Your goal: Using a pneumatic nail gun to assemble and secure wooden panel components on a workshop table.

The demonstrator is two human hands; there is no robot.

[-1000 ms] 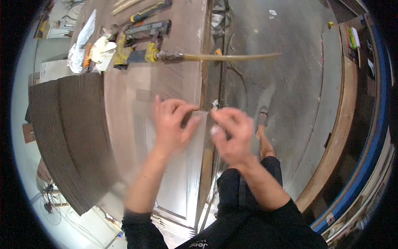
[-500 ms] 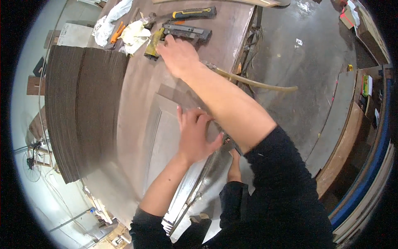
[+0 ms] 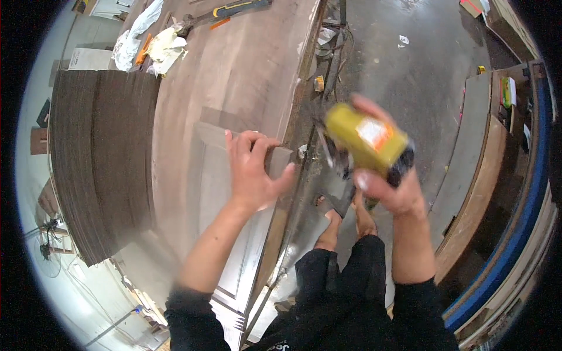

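A grey framed panel (image 3: 213, 167) lies on the brown work surface, its corner at the table's right edge. My left hand (image 3: 249, 169) spans that corner, fingers bent over the far edge and thumb at the right side. My right hand (image 3: 398, 196) holds a yellow and black nail gun (image 3: 369, 134) over the floor, to the right of the table. Motion blurs the gun, and its dark front end points left toward the panel. My right fingers wrap round its body.
A tall stack of brown sheets (image 3: 99, 158) stands left of the table. A yellow-handled hammer (image 3: 234, 9), an orange tool (image 3: 143, 50) and crumpled cloths (image 3: 167, 50) lie at the far end. Shelving with boards (image 3: 474, 175) runs along the right.
My right hand has lifted the nail gun off the far table and brought it right and nearer, over the floor. My left hand stays at the panel's corner. The view has shifted right.
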